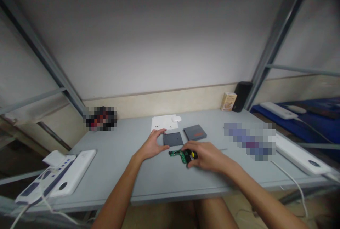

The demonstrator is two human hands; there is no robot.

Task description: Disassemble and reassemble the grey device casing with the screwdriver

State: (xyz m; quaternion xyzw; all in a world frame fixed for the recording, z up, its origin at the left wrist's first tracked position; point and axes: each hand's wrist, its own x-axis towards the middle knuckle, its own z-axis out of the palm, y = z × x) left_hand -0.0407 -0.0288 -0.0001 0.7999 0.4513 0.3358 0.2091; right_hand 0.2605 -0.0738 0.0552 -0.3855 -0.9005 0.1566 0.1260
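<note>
My right hand (205, 155) is closed around the right side of a circuit board (183, 156). The green board has a narrow arm reaching left and a black part with a round yellow disc; my fingers hide some of it. A dark grey flat case half (173, 139) lies on the table just beyond the board. My left hand (153, 145) rests at its left edge with thumb and fingers apart, the thumb by its near corner and the fingertips by its far corner. A second grey case piece (195, 132) with reddish lettering lies to the right of the case half.
A white sheet (159, 121) bears small dark bits, possibly screws, and a small white case (176, 119). A thin rod (223, 149) lies beyond my right wrist. White power strips (75, 172) with cables sit at the left. A carton (228, 102) and black speaker-like object (242, 96) stand back right.
</note>
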